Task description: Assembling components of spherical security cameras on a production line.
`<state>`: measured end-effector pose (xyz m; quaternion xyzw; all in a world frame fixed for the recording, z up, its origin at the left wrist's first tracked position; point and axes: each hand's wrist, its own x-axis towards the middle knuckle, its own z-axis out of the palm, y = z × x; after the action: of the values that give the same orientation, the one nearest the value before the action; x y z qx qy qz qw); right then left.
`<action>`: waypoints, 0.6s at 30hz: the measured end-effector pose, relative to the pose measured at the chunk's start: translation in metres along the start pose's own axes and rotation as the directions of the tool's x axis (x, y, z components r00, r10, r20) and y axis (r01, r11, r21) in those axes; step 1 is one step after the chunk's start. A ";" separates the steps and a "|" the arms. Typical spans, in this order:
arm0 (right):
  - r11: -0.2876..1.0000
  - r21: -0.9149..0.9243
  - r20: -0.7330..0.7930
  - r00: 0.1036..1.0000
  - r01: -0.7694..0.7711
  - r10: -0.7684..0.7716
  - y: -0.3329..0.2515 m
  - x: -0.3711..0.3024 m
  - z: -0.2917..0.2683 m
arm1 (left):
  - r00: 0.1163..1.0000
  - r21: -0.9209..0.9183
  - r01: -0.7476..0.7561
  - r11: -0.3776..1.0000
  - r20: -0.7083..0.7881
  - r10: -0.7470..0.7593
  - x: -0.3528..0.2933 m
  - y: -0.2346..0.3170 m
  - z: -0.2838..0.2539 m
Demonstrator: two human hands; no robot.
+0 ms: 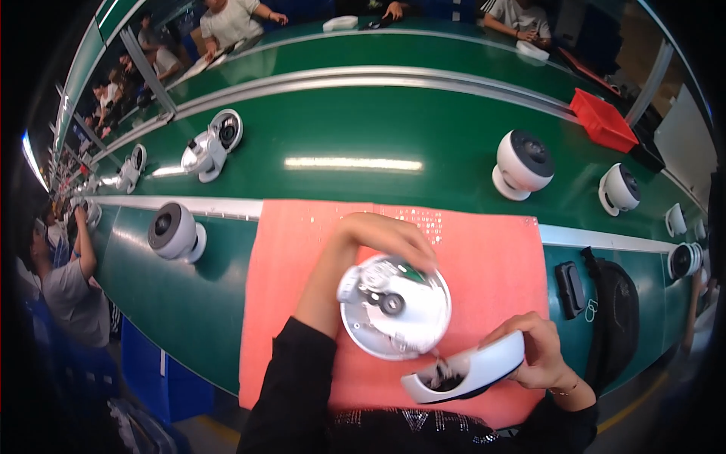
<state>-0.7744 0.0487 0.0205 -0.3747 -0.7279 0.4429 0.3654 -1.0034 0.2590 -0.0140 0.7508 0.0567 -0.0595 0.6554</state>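
Observation:
Over the pink foam mat [287,303], my left hand [389,236] curls round the far rim of a round white camera housing [412,318]. The inside of this housing faces up, with a black round part near its middle and a piece of green board at its far edge. My right hand [541,348] grips a curved white camera shell [484,362], held tilted just to the right and nearer to me. Dark edging runs along the shell's lower side, and thin wires or small parts show in its opening. The two pieces are close together; whether wires join them I cannot tell.
Assembled white cameras stand left [175,233] and beyond the mat [523,165]. An opened camera unit [213,145] sits on the green belt. At right lie a black pouch [614,318] and a small black case [570,290]. A red tray [603,119] is farther back; people work around.

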 end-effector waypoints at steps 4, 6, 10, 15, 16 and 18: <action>0.957 0.213 0.156 0.974 -0.195 0.164 -0.030 0.014 0.024 | 0.949 0.310 0.132 0.941 0.234 -0.210 0.034 0.024 0.052; 0.881 0.359 0.081 0.951 -0.308 0.299 -0.028 0.024 0.028 | 0.993 0.126 0.052 0.991 0.095 -0.064 0.034 0.018 0.050; 0.826 0.383 0.048 0.902 -0.413 0.429 -0.030 0.040 0.036 | 0.717 -0.068 0.084 0.994 -0.689 -0.108 -0.016 0.035 0.071; 0.801 0.368 0.077 0.874 -0.473 0.481 -0.025 0.035 0.046 | 0.400 -0.029 0.131 0.991 -0.913 -0.080 -0.085 0.038 0.146; 0.814 0.347 0.079 0.880 -0.465 0.469 -0.025 0.033 0.047 | 0.422 -0.022 0.180 0.983 -0.901 -0.097 -0.096 0.038 0.163; 0.809 0.371 0.098 0.885 -0.457 0.455 -0.024 0.034 0.048 | 0.454 0.076 0.192 0.978 -0.891 -0.020 -0.102 0.041 0.186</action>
<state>-0.8367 0.0531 0.0326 -0.4583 -0.5167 0.6520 0.3128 -1.1003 0.0689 0.0182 0.7189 0.4299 0.2934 0.4608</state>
